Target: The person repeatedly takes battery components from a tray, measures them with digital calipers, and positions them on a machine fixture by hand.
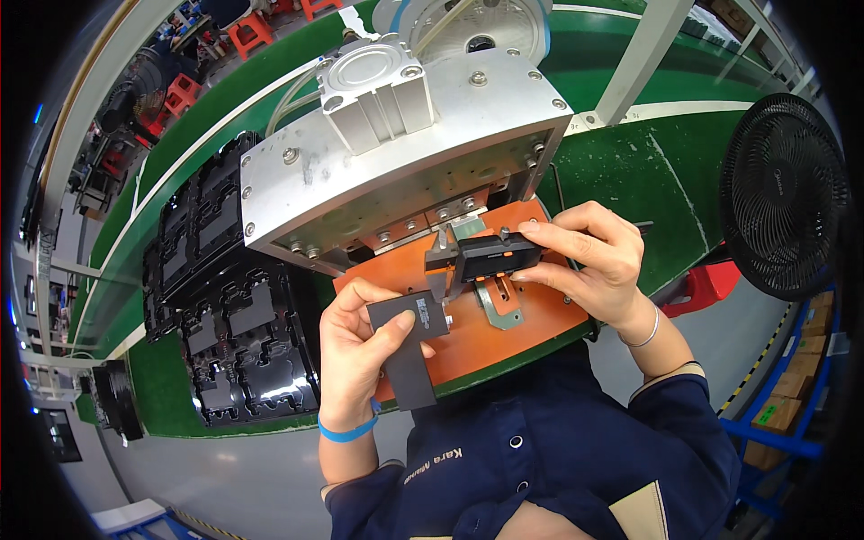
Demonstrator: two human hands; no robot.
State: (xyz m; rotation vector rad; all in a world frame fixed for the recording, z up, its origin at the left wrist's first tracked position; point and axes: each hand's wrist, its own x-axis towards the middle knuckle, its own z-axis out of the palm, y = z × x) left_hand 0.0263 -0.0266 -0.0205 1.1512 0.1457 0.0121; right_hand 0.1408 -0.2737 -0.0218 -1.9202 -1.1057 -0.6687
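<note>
Pinching a dark flat part (409, 346) between thumb and fingers, left hand (355, 351) holds it over the orange plate (504, 333). Right hand (589, 261) grips a digital caliper (481, 259), its measuring tips meeting the part's top edge. Metal press (396, 153) behind the plate, black trays (238, 315) left of it.

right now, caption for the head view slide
Left hand holds a flat dark grey part in the black digital caliper that the right hand holds.
</note>
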